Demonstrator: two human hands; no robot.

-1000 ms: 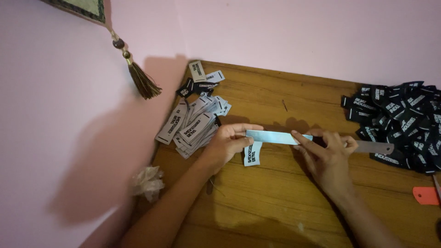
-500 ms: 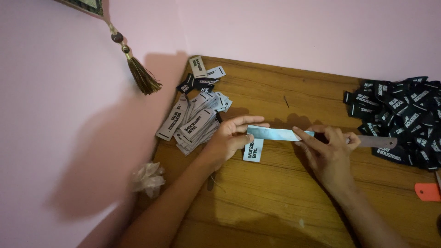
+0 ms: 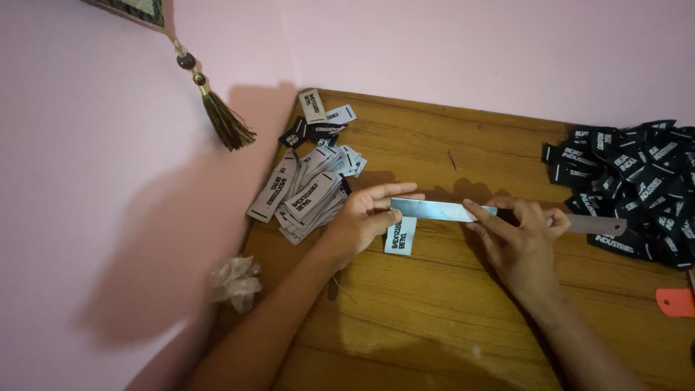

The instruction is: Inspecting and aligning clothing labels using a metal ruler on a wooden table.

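Pressing down on a long flat metal ruler [image 3: 449, 211] that lies across the brown wooden tabletop [image 3: 434, 318], both hands work near the table's middle. The left hand [image 3: 365, 217] grips the ruler's left end, thumb beneath and fingers stretched over the top edge, while the right hand [image 3: 517, 235] lies on the ruler's middle with its index finger extended along the blade and the other fingers curled over it; the ruler's bare right end sticks out past that hand. A small white rectangular fabric label with dark lettering [image 3: 400, 235] lies flat on the wood, its upper edge tucked under the ruler's left end just beside the left hand. Left of the ruler sits a loose heap of similar white labels [image 3: 304, 192], with a few black ones above it. Right of the ruler, at the table's edge, spreads a pile of black labels with white lettering [image 3: 637, 181]. A brown tassel [image 3: 224, 123] hangs on the pink wall [image 3: 87, 181] well left of the ruler.
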